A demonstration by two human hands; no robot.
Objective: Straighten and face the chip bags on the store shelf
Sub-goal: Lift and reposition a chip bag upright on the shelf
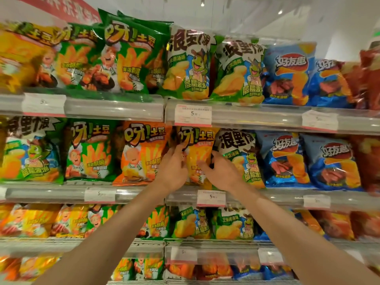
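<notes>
yellow-orange bag (198,155): black lettering, fry print. Left of it: orange bag (141,153), then green bag (89,150), both with a chef cartoon. Right of it: green/white bag (241,156) with a frog cartoon, then blue bags (308,159). Price tag (211,198) below it: white, pink edge.

A shop: tiered shelves (115,109) packed with facing rows of chip bags (131,58), with printed price tags (192,115) clipped along each shelf edge.
</notes>
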